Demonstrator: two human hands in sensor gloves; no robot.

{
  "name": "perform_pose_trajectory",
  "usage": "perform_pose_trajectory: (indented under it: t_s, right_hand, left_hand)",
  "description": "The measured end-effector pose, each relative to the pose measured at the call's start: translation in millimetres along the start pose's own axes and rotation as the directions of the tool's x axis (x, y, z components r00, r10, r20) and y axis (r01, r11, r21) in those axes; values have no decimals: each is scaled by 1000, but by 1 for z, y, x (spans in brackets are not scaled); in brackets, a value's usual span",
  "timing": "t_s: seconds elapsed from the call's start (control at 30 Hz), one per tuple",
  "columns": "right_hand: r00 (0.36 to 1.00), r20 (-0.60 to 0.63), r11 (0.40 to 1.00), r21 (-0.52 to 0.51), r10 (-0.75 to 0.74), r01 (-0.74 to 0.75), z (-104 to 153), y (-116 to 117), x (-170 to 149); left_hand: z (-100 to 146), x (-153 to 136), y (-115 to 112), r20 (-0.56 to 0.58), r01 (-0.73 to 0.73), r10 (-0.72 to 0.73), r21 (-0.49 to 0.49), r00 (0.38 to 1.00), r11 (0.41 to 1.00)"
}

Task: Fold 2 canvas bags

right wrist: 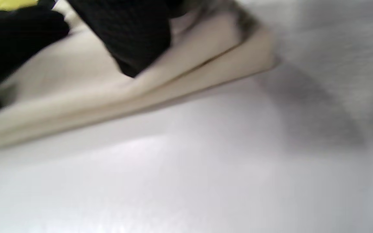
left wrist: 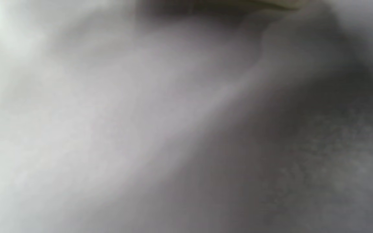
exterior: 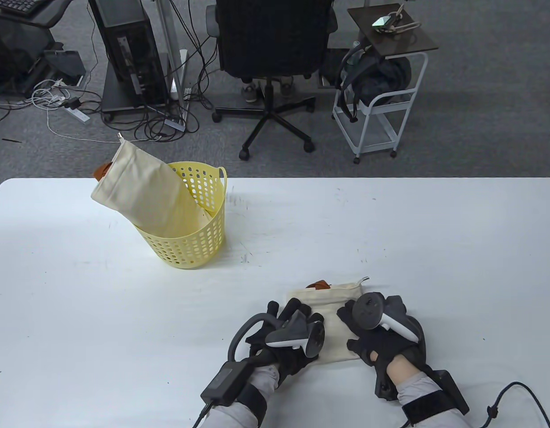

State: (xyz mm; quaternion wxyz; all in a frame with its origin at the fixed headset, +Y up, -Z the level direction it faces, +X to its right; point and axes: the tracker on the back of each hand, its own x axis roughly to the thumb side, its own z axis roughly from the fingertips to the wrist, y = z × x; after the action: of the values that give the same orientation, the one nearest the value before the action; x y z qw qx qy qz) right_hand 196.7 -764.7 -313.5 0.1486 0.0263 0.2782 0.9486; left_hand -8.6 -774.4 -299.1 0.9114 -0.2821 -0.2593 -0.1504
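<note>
both hands, left hand (exterior: 287, 332) and right hand (exterior: 382, 327), spread flat, pressing the folded canvas bag (exterior: 332, 321) onto the table (exterior: 391, 232) to set creases; second canvas bag (exterior: 150, 196) propped in the yellow basket (exterior: 190, 243), far left of the folded one.

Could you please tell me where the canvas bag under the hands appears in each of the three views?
Table view: canvas bag lies near the bottom edge, between left hand and right hand.
Left wrist view: too blurred to tell.
Right wrist view: canvas bag crosses the upper half.
Shared landmark: white table.
</note>
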Motion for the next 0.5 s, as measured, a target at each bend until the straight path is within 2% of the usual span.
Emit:
perform_pose_trajectory:
  t_s: [0.07, 0.17, 0.2, 0.27, 0.4, 0.5]
  right_hand:
    - [1000, 7, 999, 35, -28, 28, -2, -1, -4]
    - [1000, 8, 999, 42, 25, -25, -3, 1, 3]
    - [999, 11, 998, 44, 34, -34, -3, 2, 4]
    - [1000, 18, 998, 56, 24, -25, -4, 4, 3]
    - [999, 22, 998, 50, -26, 25, -7, 4, -3]
    - [1000, 23, 999, -46, 21, -20, -6, 6, 2]
  left_hand:
    - [3, 3, 6, 3, -11, 11, 25, 1000, 1000]
    - [7, 11, 15, 24, 25, -26, 52, 999, 998]
    - [7, 14, 16, 60, 48, -51, 54, 997, 997]
    - [6, 18, 15, 103, -1, -6, 68, 995, 998]
    - [-1, 8, -2, 155, -190, 185, 18, 970, 982]
    - [-3, 6, -14, 120, -131, 129, 13, 984, 991]
